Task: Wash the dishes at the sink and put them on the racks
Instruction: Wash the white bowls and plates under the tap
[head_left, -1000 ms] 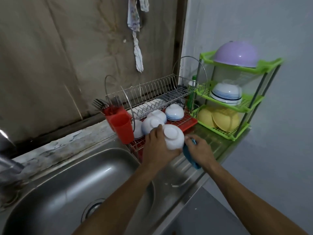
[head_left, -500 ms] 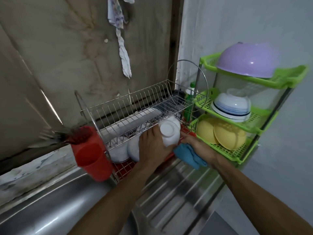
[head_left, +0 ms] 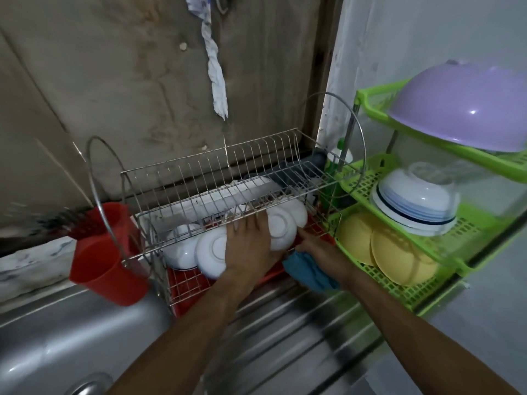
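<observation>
The person's left hand is wrapped over the left side of a small white ceramic bowl. The bowl is turned with its foot ring towards the room and is tucked into the lower tier of the two-tier chrome wire dish rack, at its right end. The fingers spread up the bowl to the wire edge of the upper tier; the thumb is hidden. The right hand sits just right of the bowl with a crumpled blue cloth bunched in its curled fingers, one fingertip reaching towards the bowl's rim.

Left of that bowl, two more upturned white bowls already lean on the lower tier over a red drip tray, and white plates show through the wires behind. A red plastic cup hangs at the rack's left end with cutlery handles in it, though they are blurred. To the right, the green plastic three-shelf rack holds an upturned lilac bowl on top, blue-striped white bowls in the middle and yellow plates at the bottom.

The visible part of the stainless steel sink and the ribbed draining surface show no waiting dishes. I'd judge the washing nearly done: this bowl only needs settling and letting go.
</observation>
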